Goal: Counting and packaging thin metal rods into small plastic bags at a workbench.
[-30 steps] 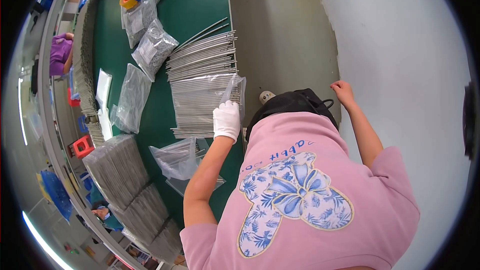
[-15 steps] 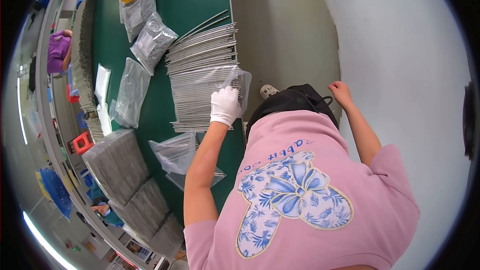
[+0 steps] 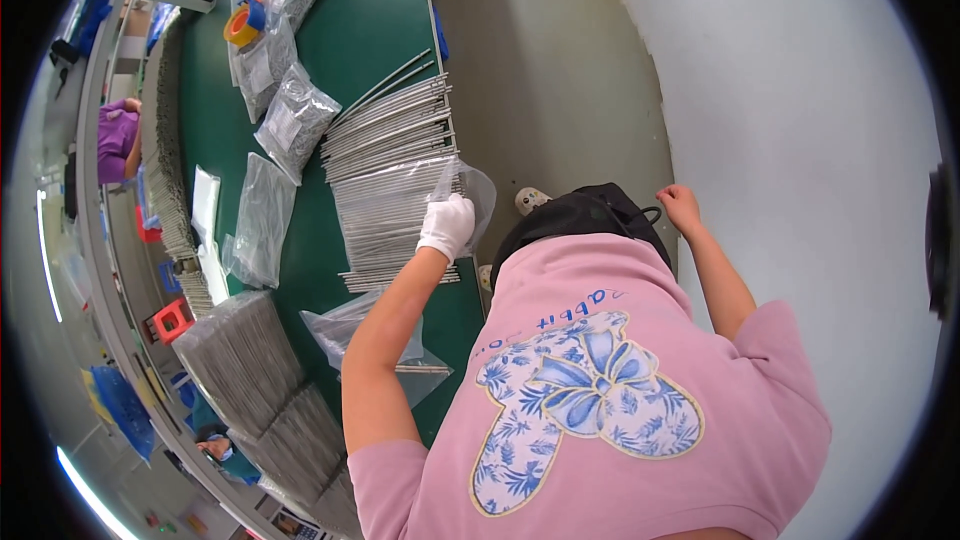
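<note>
A row of thin grey metal rods (image 3: 385,130) lies side by side on the green table, ends toward its right edge. A clear plastic bag (image 3: 478,202) is spread over part of the row, its mouth bulging past the table edge. My left hand (image 3: 447,225), in a white glove, rests at the rods' right ends with its fingers closed on the bag's film. My bare right hand (image 3: 679,206) hangs to the right of my body, away from the table. Its fingers are loosely curled, with nothing visible in them.
Bags of small metal parts (image 3: 298,118) and a tape roll (image 3: 245,22) lie farther up the table (image 3: 350,0). An empty-looking clear bag (image 3: 262,215) is left of the rods. Wrapped rod bundles (image 3: 245,345) stand at the lower left; another clear bag (image 3: 340,325) is nearer me.
The view has shifted, so the table and its things appear lower. My left hand stays at the bag over the rods; my right hand still hangs at my side.
</note>
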Motion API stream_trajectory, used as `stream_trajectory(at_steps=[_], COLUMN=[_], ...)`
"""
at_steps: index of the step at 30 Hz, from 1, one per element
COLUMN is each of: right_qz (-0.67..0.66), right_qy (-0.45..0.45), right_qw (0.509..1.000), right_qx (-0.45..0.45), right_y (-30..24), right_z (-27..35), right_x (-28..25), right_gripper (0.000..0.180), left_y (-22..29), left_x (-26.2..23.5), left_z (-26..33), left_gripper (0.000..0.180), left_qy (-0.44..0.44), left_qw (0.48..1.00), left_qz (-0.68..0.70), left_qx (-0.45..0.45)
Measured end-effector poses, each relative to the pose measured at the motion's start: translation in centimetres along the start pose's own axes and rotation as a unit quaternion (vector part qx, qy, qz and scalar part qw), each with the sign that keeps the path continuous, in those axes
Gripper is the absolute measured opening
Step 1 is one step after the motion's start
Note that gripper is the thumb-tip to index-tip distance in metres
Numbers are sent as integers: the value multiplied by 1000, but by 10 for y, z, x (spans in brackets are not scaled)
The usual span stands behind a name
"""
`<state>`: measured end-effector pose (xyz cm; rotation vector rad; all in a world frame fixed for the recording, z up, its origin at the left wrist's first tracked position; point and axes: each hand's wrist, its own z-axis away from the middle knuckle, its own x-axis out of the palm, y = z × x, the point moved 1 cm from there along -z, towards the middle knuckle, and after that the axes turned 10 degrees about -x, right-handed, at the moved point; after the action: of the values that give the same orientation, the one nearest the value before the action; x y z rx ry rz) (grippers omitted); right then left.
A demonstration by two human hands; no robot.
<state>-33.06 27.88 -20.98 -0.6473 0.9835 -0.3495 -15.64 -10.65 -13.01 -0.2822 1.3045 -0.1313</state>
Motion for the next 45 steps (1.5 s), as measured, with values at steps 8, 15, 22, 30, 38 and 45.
stream_trajectory(at_steps=[8,15,22,30,38,45], right_qz=[23,28,54,50,83,172], right_qy=[-10,-11,-20,-27,-79,-107], right_qw=[999,999,998,998,993,966], right_qx=[31,36,32,-5,27,-157], right_y=[-1,15,3,-2,-7,-86], right_z=[11,2,-2,-7,-26,-60], right_x=[-4,-3,-4,-3,-3,4], right_gripper=[22,22,22,23,36,33], left_y=[35,14,22,61,25,-31], left_x=[-23,-19,-36,-106,-201,-162], left_z=[-28,-19,-27,-65,-33,95], left_gripper=[6,6,3,21,21,19], left_qy=[-8,-20,-48,-141,108,407], left_qw=[998,998,988,913,799,358], left_qz=[66,59,145,381,588,747], left_qx=[12,-12,33,36,-67,-384])
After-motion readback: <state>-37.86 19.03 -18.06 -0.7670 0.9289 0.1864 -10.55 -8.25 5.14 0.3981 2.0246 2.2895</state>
